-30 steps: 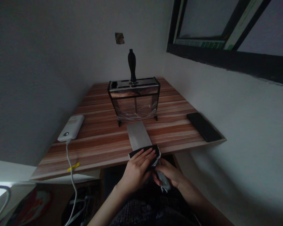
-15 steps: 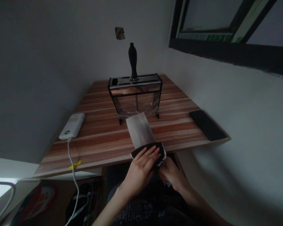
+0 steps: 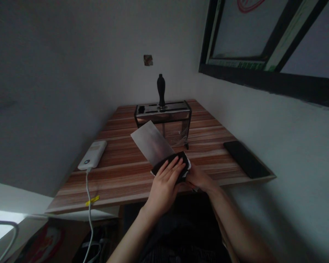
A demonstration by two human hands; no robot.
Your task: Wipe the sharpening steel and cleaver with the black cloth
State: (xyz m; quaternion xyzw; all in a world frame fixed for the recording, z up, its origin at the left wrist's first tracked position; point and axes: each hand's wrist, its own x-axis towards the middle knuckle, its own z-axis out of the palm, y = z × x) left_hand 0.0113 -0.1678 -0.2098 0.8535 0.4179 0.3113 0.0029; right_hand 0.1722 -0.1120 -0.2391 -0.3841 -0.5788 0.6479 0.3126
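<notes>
A broad, grey metal cleaver blade (image 3: 152, 142) points up and left over the table, in front of a knife block. My left hand (image 3: 164, 184) lies over a black sheet with a ragged white edge (image 3: 182, 157), which is folded across the lower part of the blade. Its fingers are close together and press the sheet down; its thumb is hidden. Just right of that, my right hand (image 3: 200, 178) is closed at the cleaver's handle end. The handle itself is covered by the hands and the sheet.
The knife block (image 3: 178, 116), with a clear front and one black handle (image 3: 161, 89) upright in it, stands on the wood-grain table (image 3: 120, 182). A white power bank (image 3: 94, 155) with a cable lies left, a black phone (image 3: 245, 159) right. Walls enclose the back and right.
The cleaver has swung so its blade tip points further left, and both hands have risen slightly with it. The whole view has shifted, placing the block lower in the picture.
</notes>
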